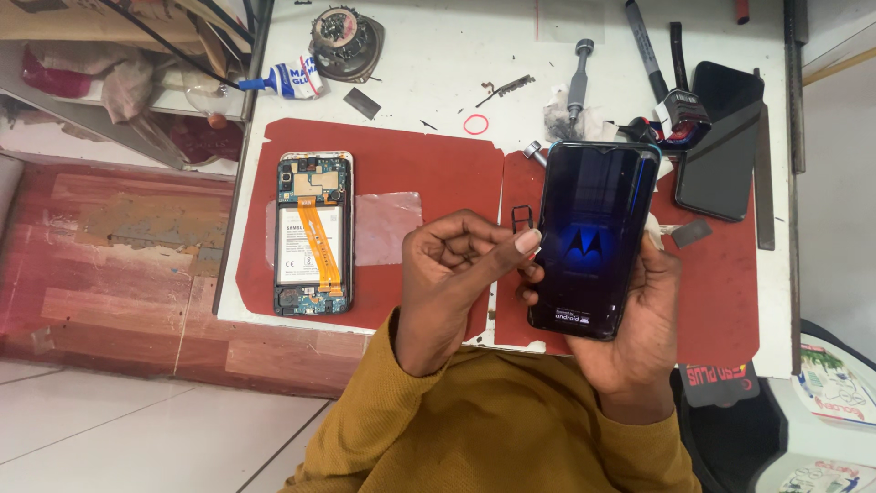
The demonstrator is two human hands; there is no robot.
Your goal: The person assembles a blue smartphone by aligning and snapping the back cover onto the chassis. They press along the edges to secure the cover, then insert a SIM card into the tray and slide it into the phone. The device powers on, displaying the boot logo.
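Head view:

- Table (438, 55): white top, carrying two red mats side by side.
- Left mat (438, 173): holds an opened phone (313, 234), back cover off, battery and orange ribbon cable exposed, lying flat and lengthwise; a clear film (388, 224) lies just beside it on the right.
- Right mat (721, 292): partly hidden under the held phone and the right hand; a small black tray frame (522, 217) lies near its left edge, just beside the held phone.
- Far edge of table: glue tube (294, 78), round metal part (345, 41), small dark plate (361, 103), red ring (475, 124), screwdriver (578, 78), marker (646, 50).
- Second dark phone (721, 137): screen blank, lying at the right, well apart from the opened phone; a metal ruler (763, 178) lies along its right side.
- Nothing stands between the hands and the held phone.
- Phone (593, 239): held above the right mat, upright to the camera, slightly tilted; dark glossy screen lit with a blue logo in the middle and small white print near the bottom edge.
- Right hand (639, 319): cradles the phone from beneath, fingers wrapped around its right edge, closed on it.
- Left hand (456, 269): fingers curled together, thumb tip touching the phone's left edge.
- Sleeves (474, 429): mustard yellow.
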